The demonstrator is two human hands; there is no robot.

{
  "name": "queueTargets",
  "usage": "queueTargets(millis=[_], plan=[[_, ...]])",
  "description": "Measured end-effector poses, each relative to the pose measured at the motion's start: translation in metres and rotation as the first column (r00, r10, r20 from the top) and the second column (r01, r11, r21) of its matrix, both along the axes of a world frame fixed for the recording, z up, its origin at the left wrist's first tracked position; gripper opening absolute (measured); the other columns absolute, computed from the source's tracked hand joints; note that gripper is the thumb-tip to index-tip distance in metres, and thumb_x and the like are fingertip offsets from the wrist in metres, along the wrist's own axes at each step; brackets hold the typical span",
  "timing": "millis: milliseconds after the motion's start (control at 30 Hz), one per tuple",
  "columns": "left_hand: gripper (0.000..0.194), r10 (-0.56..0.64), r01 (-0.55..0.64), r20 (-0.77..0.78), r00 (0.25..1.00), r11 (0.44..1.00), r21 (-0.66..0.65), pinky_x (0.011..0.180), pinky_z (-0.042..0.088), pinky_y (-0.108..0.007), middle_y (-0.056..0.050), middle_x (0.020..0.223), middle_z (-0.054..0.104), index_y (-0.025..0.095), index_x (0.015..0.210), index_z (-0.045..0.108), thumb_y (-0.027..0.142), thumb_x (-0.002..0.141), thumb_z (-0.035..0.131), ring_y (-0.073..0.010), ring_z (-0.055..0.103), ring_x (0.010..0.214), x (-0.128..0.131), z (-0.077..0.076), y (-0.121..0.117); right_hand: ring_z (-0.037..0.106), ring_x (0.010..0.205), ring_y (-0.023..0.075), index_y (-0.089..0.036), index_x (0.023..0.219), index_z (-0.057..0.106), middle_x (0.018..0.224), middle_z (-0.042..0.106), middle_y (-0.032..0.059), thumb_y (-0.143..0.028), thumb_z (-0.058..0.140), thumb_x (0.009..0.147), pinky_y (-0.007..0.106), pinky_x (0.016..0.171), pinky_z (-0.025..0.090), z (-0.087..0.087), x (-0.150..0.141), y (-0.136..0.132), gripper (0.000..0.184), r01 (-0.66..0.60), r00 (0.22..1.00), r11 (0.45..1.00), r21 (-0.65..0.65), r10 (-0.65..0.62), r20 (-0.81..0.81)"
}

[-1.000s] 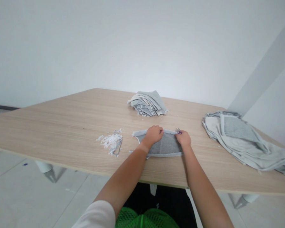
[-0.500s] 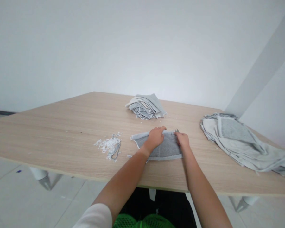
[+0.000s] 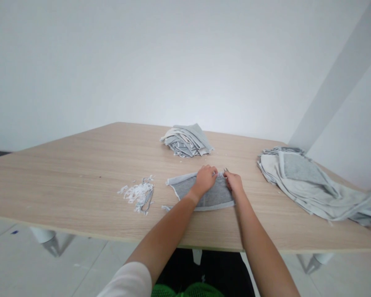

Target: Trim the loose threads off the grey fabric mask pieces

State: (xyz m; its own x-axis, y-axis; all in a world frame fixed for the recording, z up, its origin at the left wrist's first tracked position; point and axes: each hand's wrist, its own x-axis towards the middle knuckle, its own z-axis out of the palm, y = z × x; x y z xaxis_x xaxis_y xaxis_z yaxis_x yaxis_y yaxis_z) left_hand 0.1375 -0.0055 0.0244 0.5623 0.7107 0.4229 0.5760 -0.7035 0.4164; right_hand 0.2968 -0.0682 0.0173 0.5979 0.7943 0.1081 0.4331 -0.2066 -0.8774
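Note:
A small grey fabric piece with a pale edge band lies flat on the wooden table in front of me. My left hand rests on its upper edge, fingers curled and pinching the band. Right beside it, my right hand is closed, with the metal tip of a small pair of snips sticking out past the fingers at the same edge. The two hands almost touch.
A folded stack of grey and cream fabric pieces sits further back. A loose heap of larger grey pieces spreads over the right side. White and grey thread trimmings lie left of the piece. The near table edge runs just below my forearms.
My right hand has slid left along the fabric's upper edge, towards the left hand. The left hand has stayed pinched on the band.

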Motion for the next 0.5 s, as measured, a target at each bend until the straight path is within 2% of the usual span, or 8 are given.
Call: queueTargets(millis=[133,200,267,400,500], plan=[[0.02,0.02,-0.017,0.076,0.997,0.999,-0.042,0.104,0.045,-0.037,-0.008,0.116,0.073,0.023,0.107,0.071,0.031,0.099,0.055,-0.0234,0.062,0.113,0.0,-0.002,0.006,0.056,0.054,0.0203,-0.019,0.073,0.071,0.051,0.055,0.0021,-0.051,0.056,0.084,0.029,0.052,0.043,-0.003,0.004,-0.001,0.038,0.046,0.998,0.997,-0.067,-0.049,-0.038],[0.021,0.052,-0.046,0.086,0.995,0.996,-0.076,0.102,0.046,-0.036,-0.007,0.116,0.074,0.023,0.108,0.071,0.03,0.1,0.053,-0.0229,0.064,0.112,0.001,-0.004,0.008,0.059,0.058,0.0207,-0.018,0.076,0.072,0.056,0.059,0.0028,-0.05,0.055,0.084,0.029,0.055,0.043,-0.004,0.005,0.0,0.037,0.051,0.999,0.998,-0.042,-0.051,-0.005],[0.022,0.08,-0.069,0.085,0.993,0.991,-0.118,0.1,0.047,-0.035,-0.007,0.115,0.075,0.023,0.11,0.071,0.031,0.101,0.052,-0.0221,0.065,0.11,0.002,-0.005,0.01,0.062,0.065,0.0206,-0.018,0.082,0.074,0.065,0.066,0.0034,-0.048,0.055,0.082,0.027,0.06,0.044,-0.004,0.005,0.002,0.035,0.043,0.998,0.998,0.036,-0.044,0.045],[0.024,0.082,-0.055,0.126,0.989,0.977,-0.205,0.095,0.049,-0.031,-0.006,0.112,0.076,0.024,0.113,0.07,0.033,0.102,0.051,-0.0197,0.068,0.106,0.003,-0.008,0.012,0.066,0.085,0.0204,-0.019,0.105,0.076,0.095,0.076,0.0042,-0.039,0.056,0.078,0.026,0.076,0.048,0.001,0.001,0.005,0.04,-0.091,0.989,0.979,0.185,0.067,0.131],[0.026,0.066,-0.021,0.176,0.982,0.969,-0.246,0.093,0.05,-0.03,-0.005,0.111,0.077,0.023,0.111,0.071,0.034,0.101,0.05,-0.019,0.069,0.103,0.003,-0.012,0.015,0.064,0.084,0.0202,-0.02,0.105,0.075,0.093,0.075,0.0025,-0.037,0.056,0.077,0.027,0.077,0.047,0.002,-0.002,0.006,0.038,-0.231,0.96,0.96,0.158,0.198,0.196]])
